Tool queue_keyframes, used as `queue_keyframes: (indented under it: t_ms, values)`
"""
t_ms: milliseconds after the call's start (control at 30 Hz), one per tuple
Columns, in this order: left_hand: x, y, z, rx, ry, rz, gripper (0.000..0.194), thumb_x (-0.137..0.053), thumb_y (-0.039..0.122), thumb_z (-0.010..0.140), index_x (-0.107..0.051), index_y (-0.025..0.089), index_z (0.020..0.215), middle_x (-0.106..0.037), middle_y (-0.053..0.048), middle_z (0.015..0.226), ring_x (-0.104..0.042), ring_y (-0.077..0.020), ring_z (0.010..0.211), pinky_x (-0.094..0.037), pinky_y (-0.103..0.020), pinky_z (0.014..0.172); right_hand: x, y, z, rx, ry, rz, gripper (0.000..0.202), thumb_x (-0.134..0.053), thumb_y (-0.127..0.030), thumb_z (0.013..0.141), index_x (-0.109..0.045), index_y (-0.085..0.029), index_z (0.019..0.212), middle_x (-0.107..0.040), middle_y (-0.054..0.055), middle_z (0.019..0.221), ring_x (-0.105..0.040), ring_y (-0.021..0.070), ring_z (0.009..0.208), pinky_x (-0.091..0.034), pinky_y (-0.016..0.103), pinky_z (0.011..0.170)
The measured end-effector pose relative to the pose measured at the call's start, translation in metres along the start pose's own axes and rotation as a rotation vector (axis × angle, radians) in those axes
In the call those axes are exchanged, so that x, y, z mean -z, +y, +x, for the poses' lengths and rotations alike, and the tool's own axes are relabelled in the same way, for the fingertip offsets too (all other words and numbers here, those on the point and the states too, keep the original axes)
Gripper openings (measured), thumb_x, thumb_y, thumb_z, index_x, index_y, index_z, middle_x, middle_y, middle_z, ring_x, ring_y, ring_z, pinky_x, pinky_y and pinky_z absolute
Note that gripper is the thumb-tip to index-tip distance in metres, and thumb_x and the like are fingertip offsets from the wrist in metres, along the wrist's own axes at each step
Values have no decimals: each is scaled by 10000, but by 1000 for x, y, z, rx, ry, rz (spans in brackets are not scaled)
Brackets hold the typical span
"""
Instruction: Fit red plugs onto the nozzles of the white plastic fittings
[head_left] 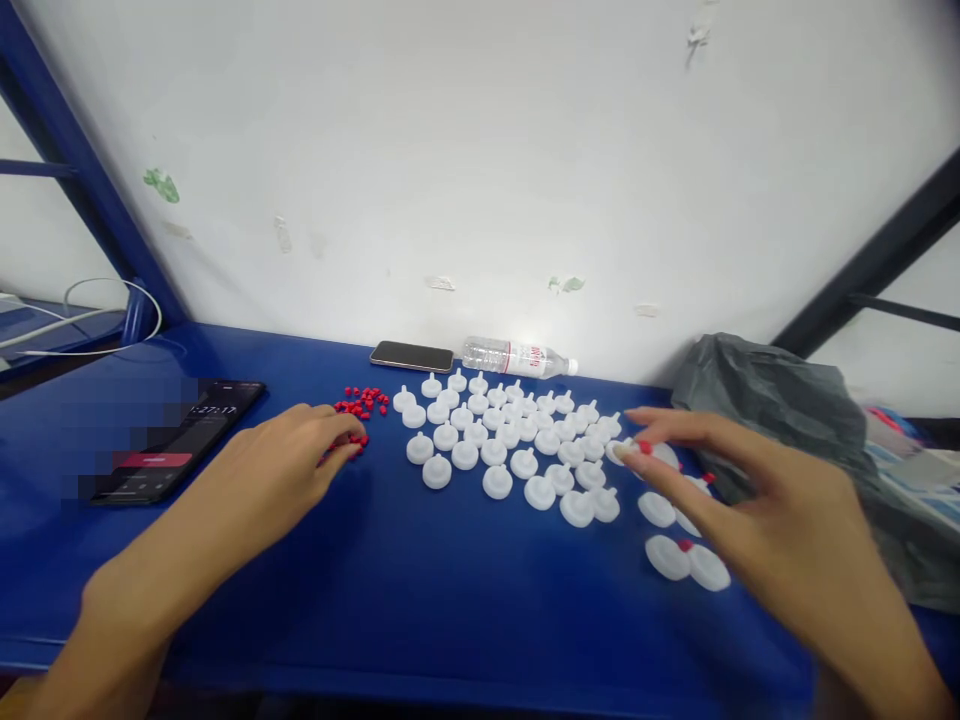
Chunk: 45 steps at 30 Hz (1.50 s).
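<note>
My left hand reaches into a loose heap of small red pieces. Its thumb and index finger close around one or more of them at the fingertips. On the right, my right hand hovers with thumb and index finger apart, over white round discs with short stems. Close to its thumb tip is a red piece by white discs partly hidden behind the fingers. Below that hand, a pair of white discs lies with a red piece between them. Many single white discs stand stem-up in the middle.
A lit phone lies at the left of the blue table. Against the white wall are a dark phone and a plastic bottle on its side. A dark grey bag sits at the right, near a metal post.
</note>
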<state>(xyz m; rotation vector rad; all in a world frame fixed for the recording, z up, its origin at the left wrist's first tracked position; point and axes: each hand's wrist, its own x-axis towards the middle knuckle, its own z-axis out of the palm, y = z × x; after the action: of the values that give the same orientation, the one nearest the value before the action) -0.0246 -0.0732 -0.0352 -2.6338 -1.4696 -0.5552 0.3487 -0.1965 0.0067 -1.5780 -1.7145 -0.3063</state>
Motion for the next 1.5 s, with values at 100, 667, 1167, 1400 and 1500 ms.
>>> queue_keyframes:
  t_ms: [100,667,1167,1400,1500]
  values:
    - [-2,-12,-2,-7,-19,5,251,-537,378,998,-778,313,1020,-805,-49,1003,-760,-267,894,-545,-323,695,-3,16,4,12,59,-63,276,-680,-556,941,-749,-289,943,-756,75,1055,-731,295,898,-551,408,736]
    - [-13,-18,-1,-104,-10,134,205,-556,321,952,-756,317,912,-814,18,883,-770,-197,727,-502,-244,549,-22,64,4,-326,-478,-118,181,-683,-438,905,-784,-289,883,-824,13,844,-771,254,782,-523,345,676]
    - [1,15,1,-47,7,-15,184,-506,293,940,-687,262,921,-737,7,837,-678,-209,688,-418,-290,606,-28,72,0,-147,-395,-112,412,-430,-378,1050,-808,-245,1147,-806,74,1219,-752,303,1156,-570,430,998]
    - [6,22,3,-56,-22,-105,146,-534,333,934,-656,266,892,-718,-2,809,-640,-202,674,-430,-296,652,-22,71,4,-180,-172,-168,351,-612,-447,982,-769,-227,1206,-805,106,1163,-755,339,1063,-573,481,936]
    - [5,24,3,-80,-28,-160,150,-561,366,941,-679,273,933,-741,-5,845,-653,-199,694,-457,-292,665,-21,55,7,-98,-13,-77,312,-694,-450,943,-751,-253,1177,-781,84,1169,-751,308,1048,-578,449,928]
